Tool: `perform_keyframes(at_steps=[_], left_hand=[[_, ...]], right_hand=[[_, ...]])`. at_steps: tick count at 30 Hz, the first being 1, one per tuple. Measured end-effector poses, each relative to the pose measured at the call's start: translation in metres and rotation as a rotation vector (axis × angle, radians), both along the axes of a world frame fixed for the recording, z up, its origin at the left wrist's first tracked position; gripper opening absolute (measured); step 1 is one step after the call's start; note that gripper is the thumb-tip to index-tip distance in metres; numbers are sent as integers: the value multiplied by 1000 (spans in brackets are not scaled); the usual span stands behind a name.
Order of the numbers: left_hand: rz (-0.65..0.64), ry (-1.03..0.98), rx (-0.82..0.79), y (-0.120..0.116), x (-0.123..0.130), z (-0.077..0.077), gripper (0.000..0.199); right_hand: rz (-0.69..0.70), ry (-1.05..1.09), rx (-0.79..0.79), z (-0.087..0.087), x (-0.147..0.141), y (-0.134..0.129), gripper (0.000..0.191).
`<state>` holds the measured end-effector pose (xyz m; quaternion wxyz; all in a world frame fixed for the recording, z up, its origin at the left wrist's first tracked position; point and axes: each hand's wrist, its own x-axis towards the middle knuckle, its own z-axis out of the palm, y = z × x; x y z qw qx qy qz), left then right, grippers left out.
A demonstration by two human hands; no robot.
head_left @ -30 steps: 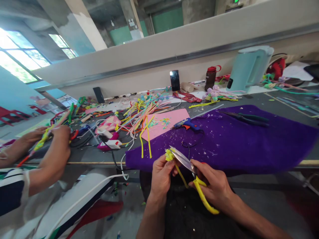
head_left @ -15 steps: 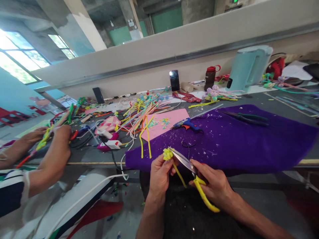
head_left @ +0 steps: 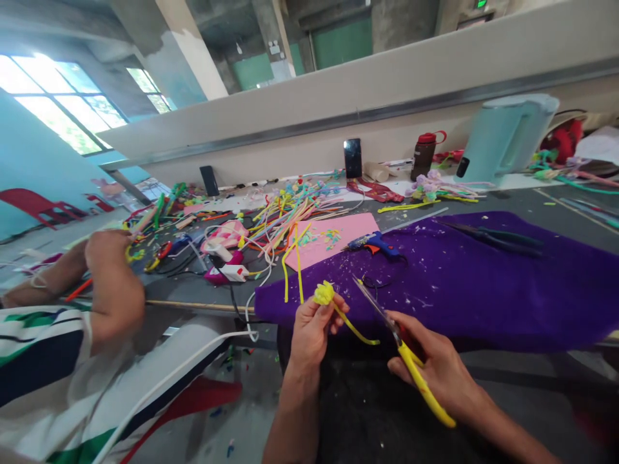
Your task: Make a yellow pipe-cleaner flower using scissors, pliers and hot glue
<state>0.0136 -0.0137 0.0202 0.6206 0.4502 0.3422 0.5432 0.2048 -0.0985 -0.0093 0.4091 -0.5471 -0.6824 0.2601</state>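
A fuzzy yellow pipe-cleaner flower (head_left: 324, 293), its head a tight, rounded cluster of soft tufts, tops a thin stem of the same yellow that slants down to the right. The scissors (head_left: 412, 366) have slim, pointed metal blades, glossy along their length, and long yellow handles. Beyond them a matte purple cloth (head_left: 464, 283), flecked with pale scraps, covers part of the dark grey surface (head_left: 522, 198). On it rest a blue plastic glue gun (head_left: 380, 244) and dark-handled pliers (head_left: 503, 238); a flat pink sheet (head_left: 355, 225) sprinkled with tiny clippings lies just behind, near a tangled heap of multicoloured pipe cleaners (head_left: 294, 212).

The flower sits at the fingertips of the left hand (head_left: 312, 328), pinched just under its head, the stem hanging towards the right hand (head_left: 435, 361). That hand grips the scissors by the handles, the blade tips near the flower but apart from it.
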Motion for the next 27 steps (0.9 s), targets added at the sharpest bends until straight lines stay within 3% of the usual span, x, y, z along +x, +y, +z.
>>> perform_keyframes(at_steps=[10, 18, 27], left_hand=[[11, 24, -13, -1, 1, -10, 23], [-9, 111, 29, 0, -2, -17, 26], [32, 285, 205, -2, -7, -6, 21]], right_hand=[[0, -164, 225, -5, -8, 2, 56], [-21, -203, 302, -6, -9, 3, 55], [-33, -229, 310, -13, -4, 2, 55]])
